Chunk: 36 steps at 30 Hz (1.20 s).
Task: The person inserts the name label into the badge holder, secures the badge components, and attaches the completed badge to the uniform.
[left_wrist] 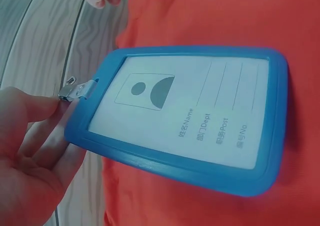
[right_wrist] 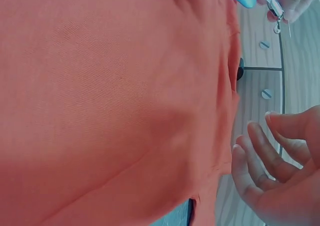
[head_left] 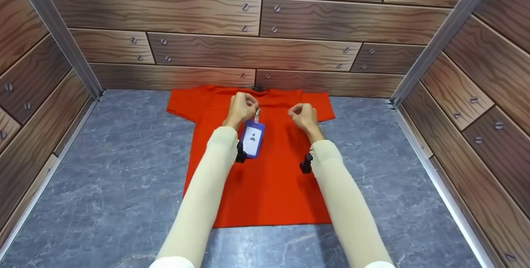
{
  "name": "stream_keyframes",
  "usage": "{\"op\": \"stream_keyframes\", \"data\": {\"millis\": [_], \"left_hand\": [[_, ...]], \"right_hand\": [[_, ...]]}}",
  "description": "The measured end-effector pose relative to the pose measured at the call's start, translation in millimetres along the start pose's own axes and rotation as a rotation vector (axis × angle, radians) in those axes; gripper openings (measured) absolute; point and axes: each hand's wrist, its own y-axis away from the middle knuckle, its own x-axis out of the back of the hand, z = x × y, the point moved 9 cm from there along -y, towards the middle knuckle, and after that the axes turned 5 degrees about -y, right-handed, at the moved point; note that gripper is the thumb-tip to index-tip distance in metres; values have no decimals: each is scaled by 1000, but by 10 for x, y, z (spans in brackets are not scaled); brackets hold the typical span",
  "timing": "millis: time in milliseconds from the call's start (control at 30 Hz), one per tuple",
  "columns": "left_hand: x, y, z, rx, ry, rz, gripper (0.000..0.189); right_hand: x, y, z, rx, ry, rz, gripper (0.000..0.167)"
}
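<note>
My left hand [head_left: 241, 108] pinches the metal clip [left_wrist: 75, 91] of a blue-framed ID badge holder [head_left: 252, 138]. The badge hangs from the clip over the chest of a red T-shirt [head_left: 269, 189], which lies spread flat with its collar away from me. A white card [left_wrist: 195, 100] with a head-and-shoulders icon and printed lines shows in the frame. Over the shirt's other side hovers my right hand [head_left: 305, 117], its fingers loosely bent and nothing between thumb and fingertips in the right wrist view.
The shirt lies on a grey marbled surface [head_left: 136, 168]. Wood-patterned panels [head_left: 207, 50] rise behind it and on both sides, joined by metal posts [head_left: 447, 32]. The collar, with a dark label [head_left: 260, 88], lies close to the back panel.
</note>
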Motion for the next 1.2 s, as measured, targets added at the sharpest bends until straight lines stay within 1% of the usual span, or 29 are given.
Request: {"op": "stream_keyframes", "data": {"millis": [133,233,400,600,700,800,900,1200], "left_hand": [[-21,12,-44,1,30,-18,12],[-33,18,-84,11,44,-15,14],[-66,14,-167,54,0,1,13],[-141,-25,-182,55,-2,3,12],[-169,-73,-176,59,-25,14,12],[-184,-96,-225,75,-40,26,11],[-207,-120,-257,86,-46,27,12],[-252,-188,-347,145,-72,33,10]], "right_hand": [[-69,-17,-22,12,9,-8,15],[-98,-35,-18,9,21,-7,15],[-145,-66,12,6,52,-20,16],[-143,-123,36,30,86,6,16],[-138,-158,70,20,88,5,16],[-175,-178,97,9,83,3,17],[-200,-198,120,-7,73,12,16],[-282,-263,193,-36,69,28,16]]}}
